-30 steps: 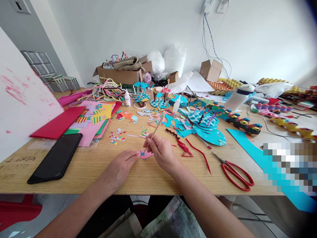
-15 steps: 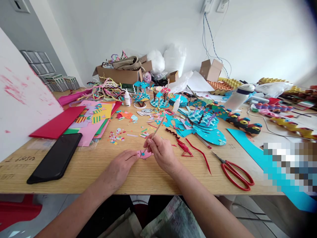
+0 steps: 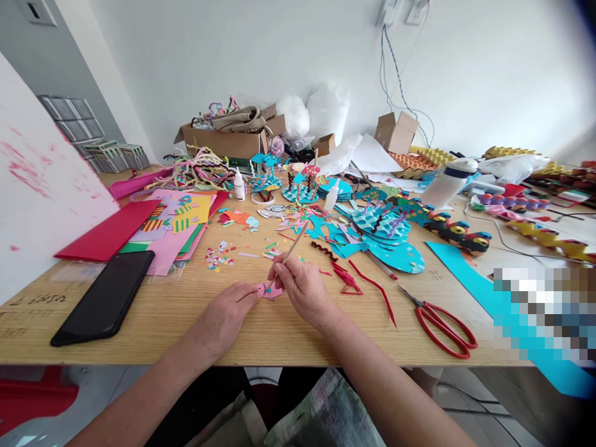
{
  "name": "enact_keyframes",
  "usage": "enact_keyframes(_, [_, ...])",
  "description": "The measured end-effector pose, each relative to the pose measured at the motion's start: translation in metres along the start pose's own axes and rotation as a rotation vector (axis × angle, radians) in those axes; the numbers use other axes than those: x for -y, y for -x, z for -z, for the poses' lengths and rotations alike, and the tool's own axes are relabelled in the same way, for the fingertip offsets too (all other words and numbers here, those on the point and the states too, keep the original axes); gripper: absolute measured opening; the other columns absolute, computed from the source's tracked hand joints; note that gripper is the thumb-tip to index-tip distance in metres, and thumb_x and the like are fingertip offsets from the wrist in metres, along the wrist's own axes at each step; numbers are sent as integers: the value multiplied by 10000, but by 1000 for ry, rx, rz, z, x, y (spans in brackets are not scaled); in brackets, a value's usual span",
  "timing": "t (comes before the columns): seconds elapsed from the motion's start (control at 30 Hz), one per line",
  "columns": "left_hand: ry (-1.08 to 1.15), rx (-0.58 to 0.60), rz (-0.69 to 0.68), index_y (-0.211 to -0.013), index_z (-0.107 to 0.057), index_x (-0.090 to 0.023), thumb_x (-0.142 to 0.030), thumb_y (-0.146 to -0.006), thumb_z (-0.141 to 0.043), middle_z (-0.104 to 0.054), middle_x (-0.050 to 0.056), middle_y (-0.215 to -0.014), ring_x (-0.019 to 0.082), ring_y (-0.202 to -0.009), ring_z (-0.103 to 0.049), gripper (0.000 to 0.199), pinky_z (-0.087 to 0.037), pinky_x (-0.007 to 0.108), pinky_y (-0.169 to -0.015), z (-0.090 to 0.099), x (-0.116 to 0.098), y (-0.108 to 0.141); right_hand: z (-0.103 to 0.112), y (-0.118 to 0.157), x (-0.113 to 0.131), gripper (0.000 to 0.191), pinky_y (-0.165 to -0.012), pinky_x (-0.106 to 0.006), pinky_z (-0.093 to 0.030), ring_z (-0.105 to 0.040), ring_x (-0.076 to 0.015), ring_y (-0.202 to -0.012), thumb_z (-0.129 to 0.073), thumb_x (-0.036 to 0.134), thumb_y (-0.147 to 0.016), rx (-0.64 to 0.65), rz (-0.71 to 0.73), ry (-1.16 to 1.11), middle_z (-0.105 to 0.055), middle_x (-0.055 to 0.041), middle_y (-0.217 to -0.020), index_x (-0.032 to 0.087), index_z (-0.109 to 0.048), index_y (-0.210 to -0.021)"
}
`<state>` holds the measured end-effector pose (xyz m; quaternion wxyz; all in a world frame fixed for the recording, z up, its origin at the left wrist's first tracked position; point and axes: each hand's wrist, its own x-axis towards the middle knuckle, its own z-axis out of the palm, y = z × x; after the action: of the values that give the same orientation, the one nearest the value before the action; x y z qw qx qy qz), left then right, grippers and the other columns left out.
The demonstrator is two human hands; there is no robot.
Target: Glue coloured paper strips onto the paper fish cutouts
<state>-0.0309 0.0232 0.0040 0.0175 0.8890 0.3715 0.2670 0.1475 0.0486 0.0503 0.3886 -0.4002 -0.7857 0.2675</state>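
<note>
A small pink paper cut-out (image 3: 272, 291), shaped like a fish with blue and dark marks, lies on the wooden table. My left hand (image 3: 228, 313) rests on the table, fingers together, their tips holding its left end. Above it, my right hand (image 3: 302, 287) grips a thin pale stick (image 3: 295, 244) like a pencil, its lower tip at the cut-out's surface. My right fingers hide part of the pink paper. Paper scraps (image 3: 220, 256) lie beyond my left hand. Red pipe cleaners (image 3: 347, 277) and a dark brown curled one (image 3: 325, 250) are near my right hand.
Red-handled scissors (image 3: 446, 328) lie to the right, a black phone (image 3: 105, 298) to the left beside coloured paper sheets (image 3: 179, 248). Farther back stand glue bottles (image 3: 239, 185), blue paper fish models (image 3: 300, 189) and a cardboard box (image 3: 218, 139). A white bottle (image 3: 449, 183) stands at the right.
My right hand and the stick's tip have shifted slightly left over the pink cut-out. My left hand stays in place.
</note>
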Motion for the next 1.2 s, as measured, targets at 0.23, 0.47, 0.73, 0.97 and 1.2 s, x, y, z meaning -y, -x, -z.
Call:
enact_keyframes(0.23, [-8, 5, 4, -1104, -539, -146, -119, -884, -297, -593, 83, -1092, 166, -1031, -526, 328, -449, 349, -915, -1, 1, 1, 1, 1, -2, 258, -541, -190, -392, -519, -80, -529, -307, 284, -892, -17, -18, -9, -539, 15, -594, 181, -488, -739])
enact_keyframes(0.47, [-43, -9, -27, -1104, -531, -122, -122, -893, -275, -592, 94, -1087, 157, -1028, -525, 331, -459, 329, -906, -1, 1, 1, 0, 0, -1, 252, -534, -187, -394, -525, -79, -530, -315, 276, -885, -57, -6, -33, -539, 13, -599, 182, -490, -731])
enact_keyframes(0.73, [-81, -34, -50, -1090, -542, -119, -119, -897, -250, -604, 94, -1069, 161, -1004, -542, 349, -483, 337, -878, -1, 1, 1, -1, 0, -3, 250, -529, -196, -401, -530, -86, -513, -322, 281, -884, -65, -17, -51, -544, 13, -576, 185, -496, -732])
enact_keyframes(0.97, [-96, -38, -59, -1083, -544, -113, -126, -902, -237, -608, 94, -1050, 162, -996, -542, 356, -486, 336, -871, -2, 2, 2, 1, 1, -4, 259, -528, -198, -399, -525, -89, -509, -322, 278, -885, -66, -18, -19, -542, 17, -553, 186, -503, -725])
enact_keyframes(1.2, [-91, -37, -56, -1086, -534, -118, -127, -900, -248, -605, 89, -1054, 159, -1000, -538, 341, -483, 328, -873, 0, 1, 0, 1, 3, -4, 269, -516, -200, -396, -527, -93, -517, -319, 284, -885, -68, 5, -8, -544, 9, -570, 183, -511, -725])
